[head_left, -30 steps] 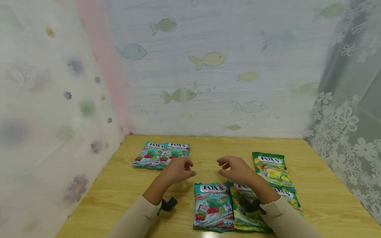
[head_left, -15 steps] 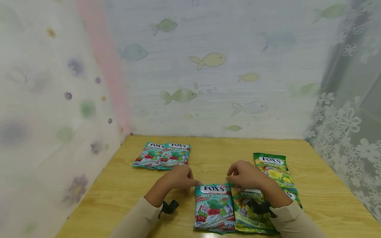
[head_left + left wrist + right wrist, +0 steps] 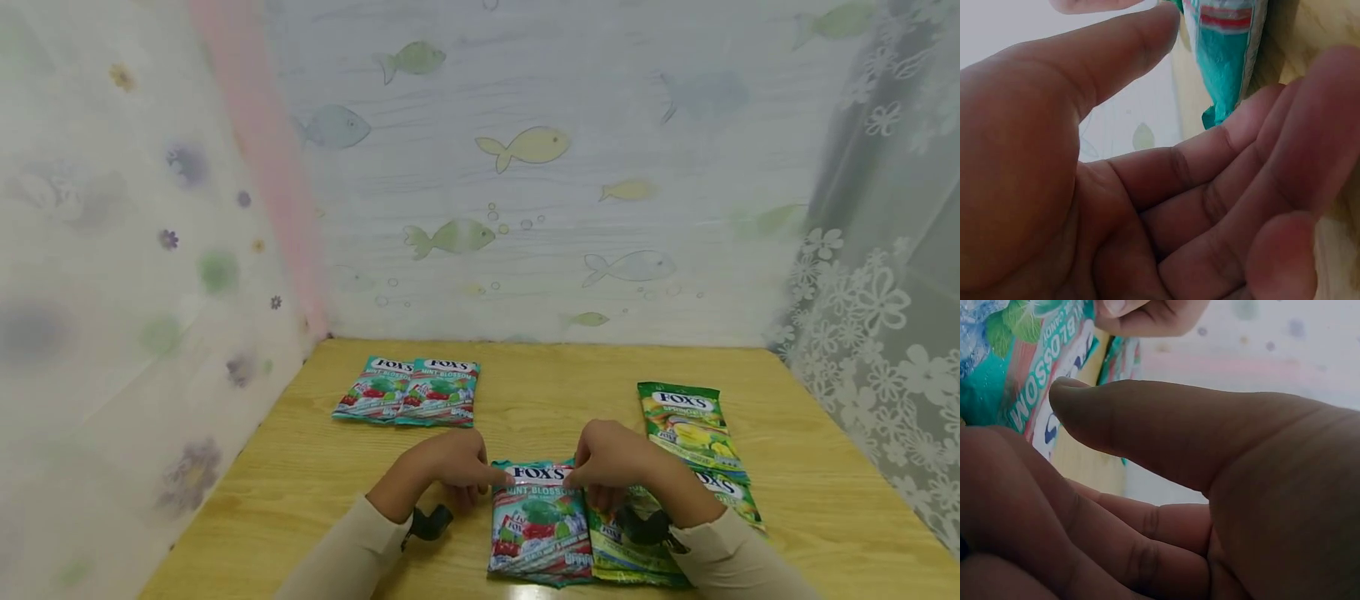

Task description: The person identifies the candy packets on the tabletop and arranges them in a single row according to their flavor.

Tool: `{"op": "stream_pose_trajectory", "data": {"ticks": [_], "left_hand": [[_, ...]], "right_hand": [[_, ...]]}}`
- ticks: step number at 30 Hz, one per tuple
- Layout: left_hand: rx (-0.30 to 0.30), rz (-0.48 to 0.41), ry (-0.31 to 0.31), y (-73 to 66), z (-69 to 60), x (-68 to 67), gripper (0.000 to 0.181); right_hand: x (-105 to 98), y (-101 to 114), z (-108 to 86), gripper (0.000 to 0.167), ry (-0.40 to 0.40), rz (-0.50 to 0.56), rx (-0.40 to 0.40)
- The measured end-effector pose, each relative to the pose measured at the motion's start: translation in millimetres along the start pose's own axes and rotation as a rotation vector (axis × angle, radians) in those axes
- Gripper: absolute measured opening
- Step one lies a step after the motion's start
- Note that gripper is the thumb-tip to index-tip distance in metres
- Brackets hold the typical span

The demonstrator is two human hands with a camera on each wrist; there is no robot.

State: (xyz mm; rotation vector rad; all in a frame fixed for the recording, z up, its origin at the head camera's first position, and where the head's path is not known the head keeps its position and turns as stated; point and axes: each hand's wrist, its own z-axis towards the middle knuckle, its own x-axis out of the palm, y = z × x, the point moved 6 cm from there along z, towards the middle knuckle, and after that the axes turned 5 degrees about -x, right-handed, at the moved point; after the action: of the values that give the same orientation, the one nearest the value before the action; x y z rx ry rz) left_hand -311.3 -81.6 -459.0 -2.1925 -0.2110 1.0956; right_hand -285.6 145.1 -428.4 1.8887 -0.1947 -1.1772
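Near the front edge lies a teal mint blossom packet (image 3: 538, 529), face up. At its top left corner is my left hand (image 3: 453, 465), thumb laid on the packet and loosely bent fingers beside it; the left wrist view has the packet's teal end (image 3: 1222, 69) between thumb and fingers. Over the top right corner my right hand (image 3: 621, 462) holds its thumb, its fingers bent above the green packet (image 3: 626, 558) alongside. In the right wrist view that thumb reaches the lettered top of the mint packet (image 3: 1029, 375), without a closed grip.
Two overlapping mint packets (image 3: 438, 392) lie at the back left of the wooden table (image 3: 300, 483). On the right are a green packet (image 3: 690, 425) and another (image 3: 731, 496) below it, partly behind my right arm. Patterned sheets (image 3: 525, 250) stand around the table.
Both hands have come down and closer to me, from above the table to the top corners of the front mint packet. The packets have not visibly moved.
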Motion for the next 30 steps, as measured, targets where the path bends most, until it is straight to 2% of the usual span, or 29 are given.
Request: {"op": "stream_pose_trajectory", "data": {"ticks": [4,10,18,30], "left_hand": [[0.000,-0.043,0.018,-0.7,0.3,3.7,0.045],[0.008,-0.061,0.013,-4.0,-0.3,4.9,0.047],[-0.024,-0.040,-0.001,-1.1,1.5,5.1,0.043],[-0.030,-0.022,-0.035,0.0,-1.2,-0.6,0.038]], "right_hand": [[3,1,0.9,0.028,0.001,-0.005,0.005],[5,5,2.1,0.027,-0.020,-0.024,0.008],[10,7,4.1,0.024,-0.020,-0.014,0.006],[11,9,7.7,0.016,-0.052,-0.020,-0.001]]}}
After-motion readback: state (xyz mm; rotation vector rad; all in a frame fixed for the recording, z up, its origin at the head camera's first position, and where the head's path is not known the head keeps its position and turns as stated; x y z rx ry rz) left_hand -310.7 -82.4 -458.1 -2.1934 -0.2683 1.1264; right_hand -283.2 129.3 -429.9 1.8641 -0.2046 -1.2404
